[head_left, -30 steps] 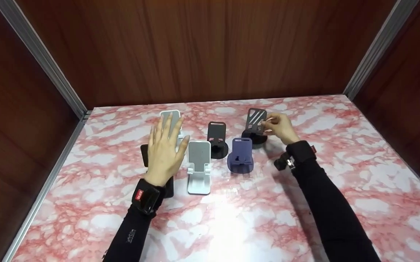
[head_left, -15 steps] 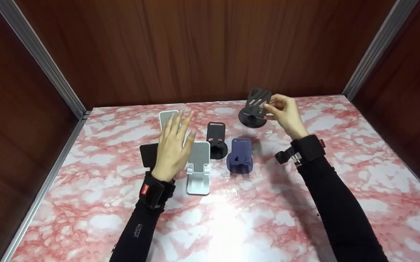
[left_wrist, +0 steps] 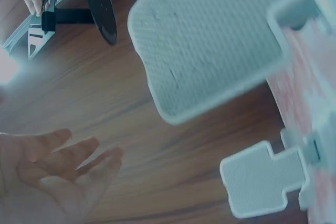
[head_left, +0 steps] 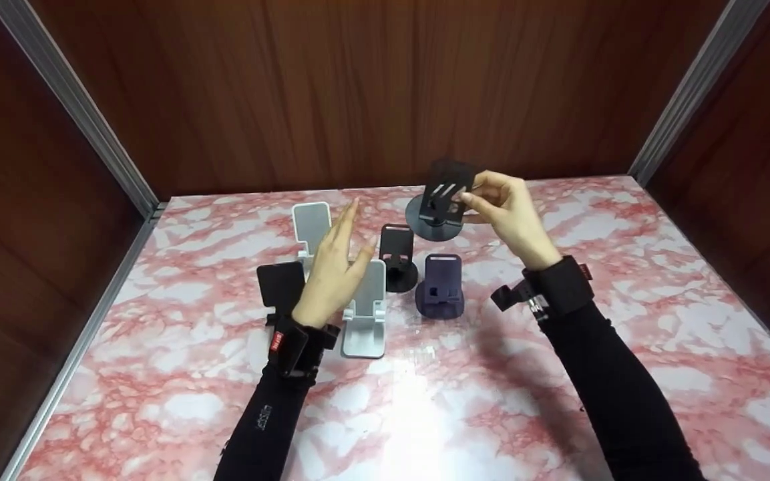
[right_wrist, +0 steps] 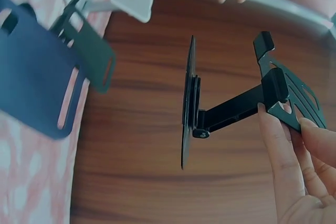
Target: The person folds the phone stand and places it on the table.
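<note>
My right hand (head_left: 510, 217) pinches the right edge of a black phone stand (head_left: 447, 190) with a slotted back plate. The right wrist view shows the stand's round base (right_wrist: 187, 103) lifted off the table, its arm tilted. My left hand (head_left: 331, 277) is raised with straight fingers and holds nothing. Below and beside it stand a white phone stand (head_left: 364, 337) and another white phone stand (head_left: 311, 224) farther back. A black phone stand (head_left: 280, 284) is left of that hand, partly hidden by the wrist.
Between the hands stand a small black phone stand (head_left: 397, 242) and a purple phone stand (head_left: 443, 272), both on round bases. The table (head_left: 625, 280) has a red and white marbled top. Brown wood-grain panels (head_left: 385, 93) enclose its back and sides.
My right hand has lifted the slotted black phone stand off the table and carried it left. My left hand has moved right and turned onto its edge, uncovering more of the left stands.
</note>
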Motion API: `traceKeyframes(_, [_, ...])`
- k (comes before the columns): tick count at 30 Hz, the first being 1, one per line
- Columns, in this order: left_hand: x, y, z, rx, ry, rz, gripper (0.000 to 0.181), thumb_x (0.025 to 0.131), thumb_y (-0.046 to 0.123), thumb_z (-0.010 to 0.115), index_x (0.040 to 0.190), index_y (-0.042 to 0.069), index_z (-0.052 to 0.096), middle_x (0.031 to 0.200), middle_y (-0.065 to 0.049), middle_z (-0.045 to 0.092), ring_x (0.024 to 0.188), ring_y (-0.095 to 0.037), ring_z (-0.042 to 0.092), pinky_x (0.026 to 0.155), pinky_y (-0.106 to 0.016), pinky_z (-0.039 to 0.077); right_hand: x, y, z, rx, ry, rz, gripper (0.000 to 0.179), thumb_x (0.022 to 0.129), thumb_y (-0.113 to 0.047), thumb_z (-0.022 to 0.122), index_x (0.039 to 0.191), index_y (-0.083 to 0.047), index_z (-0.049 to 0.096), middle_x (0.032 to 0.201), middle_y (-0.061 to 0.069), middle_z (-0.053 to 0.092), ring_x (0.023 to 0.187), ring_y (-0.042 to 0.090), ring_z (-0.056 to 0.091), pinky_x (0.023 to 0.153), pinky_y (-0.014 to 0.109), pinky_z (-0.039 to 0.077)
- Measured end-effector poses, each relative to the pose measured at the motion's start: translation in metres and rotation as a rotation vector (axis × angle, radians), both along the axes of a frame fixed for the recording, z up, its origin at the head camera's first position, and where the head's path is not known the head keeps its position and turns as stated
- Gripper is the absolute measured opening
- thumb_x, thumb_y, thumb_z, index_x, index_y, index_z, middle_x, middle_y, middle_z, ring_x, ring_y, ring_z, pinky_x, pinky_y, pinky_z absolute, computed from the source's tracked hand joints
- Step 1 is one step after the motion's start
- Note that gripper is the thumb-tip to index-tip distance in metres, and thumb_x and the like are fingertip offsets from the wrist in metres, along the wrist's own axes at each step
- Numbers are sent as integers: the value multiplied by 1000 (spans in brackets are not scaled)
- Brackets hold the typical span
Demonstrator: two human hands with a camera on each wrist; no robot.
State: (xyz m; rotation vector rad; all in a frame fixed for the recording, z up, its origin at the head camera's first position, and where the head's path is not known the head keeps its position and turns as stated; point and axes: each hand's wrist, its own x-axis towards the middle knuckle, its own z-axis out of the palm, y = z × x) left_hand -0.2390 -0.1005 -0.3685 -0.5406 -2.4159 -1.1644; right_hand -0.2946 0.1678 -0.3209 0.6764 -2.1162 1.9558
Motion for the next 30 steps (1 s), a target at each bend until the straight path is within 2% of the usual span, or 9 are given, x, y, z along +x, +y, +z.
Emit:
traceKeyframes(4, [-1,0,1,107,-67,-63,66,95,13,59,152,2,28,148,-21,39,134,-34,40,111,-45,33,7,-7,3,13,29,32,4,90,7,63,93,9,61,80,10,69,75,16,68,69,35,59])
traceKeyframes(7, [-2,0,0,236,-119,-133,62,95,5,59,150,-1,31,143,-22,45,127,-33,49,104,-38,42,11,-13,5,12,40,69,6,90,7,63,94,10,61,80,13,68,75,17,68,68,36,59])
traceKeyframes(10, [-3,1,0,362,-173,-199,58,95,1,57,147,-4,34,141,-22,47,124,-32,53,101,-34,45,16,-17,6,24,57,89,7,90,7,63,96,11,62,81,15,69,74,16,68,67,33,59])
traceKeyframes(13, [-3,1,0,501,-278,-260,55,96,-2,53,147,-7,32,140,-25,46,123,-35,53,98,-36,47,19,-21,7,44,79,95,8,89,8,64,96,12,62,82,16,69,73,16,67,66,28,58])
traceKeyframes(16, [-4,2,0,655,-411,-298,54,97,-5,49,147,-9,29,142,-29,42,123,-39,51,96,-39,48,22,-25,7,49,79,112,9,89,8,63,97,13,62,83,15,70,74,16,67,68,31,58])
traceKeyframes(18, [-5,4,-1,721,-475,-297,51,98,-6,47,146,-10,30,142,-30,41,121,-38,53,95,-38,49,24,-28,6,50,72,122,11,89,9,63,99,13,63,84,15,70,75,17,67,70,35,59])
traceKeyframes(21, [-6,6,-2,754,-508,-265,45,99,-4,48,142,-11,38,135,-29,49,108,-28,61,90,-34,53,26,-31,4,51,54,139,12,90,8,63,100,13,63,86,15,70,77,18,68,70,38,59])
traceKeyframes(25, [-8,8,-5,768,-501,-218,37,97,-5,51,133,-14,48,116,-27,63,85,-17,66,80,-30,57,29,-35,1,44,33,175,11,90,8,62,101,12,63,87,16,70,79,20,69,71,38,59])
traceKeyframes(30, [-11,9,-9,805,-487,-195,31,92,-9,57,123,-16,55,104,-22,67,79,-14,66,74,-28,58,31,-39,-1,42,24,196,12,91,6,63,101,11,63,88,16,70,79,21,69,71,40,59])
